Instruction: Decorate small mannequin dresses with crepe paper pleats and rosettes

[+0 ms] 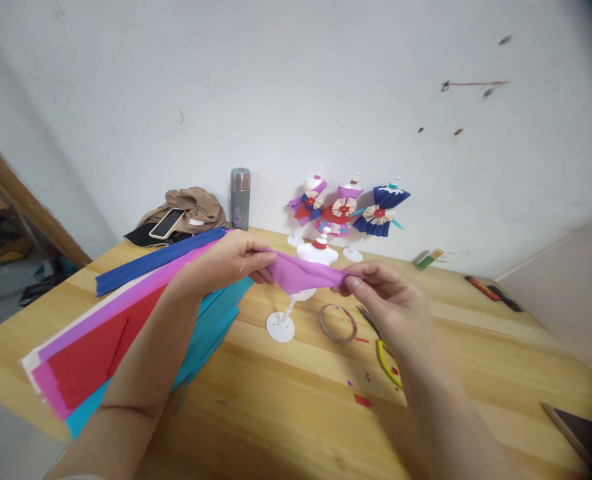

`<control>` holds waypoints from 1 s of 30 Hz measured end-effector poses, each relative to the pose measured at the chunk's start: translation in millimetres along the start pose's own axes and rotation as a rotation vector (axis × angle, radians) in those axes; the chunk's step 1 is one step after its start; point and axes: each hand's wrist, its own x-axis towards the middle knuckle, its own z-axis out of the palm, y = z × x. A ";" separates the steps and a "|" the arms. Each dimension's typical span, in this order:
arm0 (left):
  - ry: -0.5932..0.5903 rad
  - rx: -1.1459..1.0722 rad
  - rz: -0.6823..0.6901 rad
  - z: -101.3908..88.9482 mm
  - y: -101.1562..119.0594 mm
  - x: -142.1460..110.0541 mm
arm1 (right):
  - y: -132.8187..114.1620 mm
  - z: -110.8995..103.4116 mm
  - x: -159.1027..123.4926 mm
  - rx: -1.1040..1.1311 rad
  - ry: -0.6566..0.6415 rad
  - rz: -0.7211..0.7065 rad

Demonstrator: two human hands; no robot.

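A piece of purple crepe paper (306, 275) is stretched between my two hands, folded along its upper edge. My left hand (243, 257) pinches its left end between thumb and fingers. The other end is pinched in my right hand (383, 290). Right behind the paper stands a small white mannequin (317, 253) with a red band at its neck, its lower torso partly hidden. Its round white base (281, 327) rests on the wooden table. Near my right hand lie a roll of tape (339, 324) and yellow-handled scissors (388, 365), partly covered by my wrist.
Stacked crepe paper sheets (89, 350) in several colours lie to the left, under my left forearm. Along the wall stand three dressed mannequins (343, 207) and a thermos (241, 200). A phone (167, 223) rests by a brown cloth (196, 205). Red scraps (363, 400) lie in front.
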 end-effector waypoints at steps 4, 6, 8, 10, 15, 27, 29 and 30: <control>0.011 0.104 0.108 -0.6 -1.8 -0.3 | 9.2 3.5 0.1 -0.053 -0.033 -0.056; 0.038 0.127 0.166 -0.4 -2.7 -0.2 | 12.7 5.3 0.5 -0.075 -0.042 -0.089; 0.083 0.152 0.210 0.3 -2.9 -0.4 | 13.0 6.6 0.1 -0.098 -0.035 -0.115; 0.103 0.179 0.232 1.1 -2.8 -1.1 | 9.6 7.4 -1.3 -0.130 -0.019 -0.132; 0.105 0.222 0.268 3.4 -4.0 -2.3 | -4.6 7.8 -5.0 -0.178 -0.030 -0.182; 0.093 0.109 0.193 10.0 -5.1 3.4 | 2.8 4.4 -6.2 -0.053 -0.057 -0.026; 0.128 0.151 0.246 10.9 -5.9 4.8 | 3.9 5.5 -6.0 -0.047 -0.052 -0.031; 0.148 0.167 0.270 11.9 -6.6 5.5 | 4.1 6.4 -5.7 -0.052 -0.039 -0.040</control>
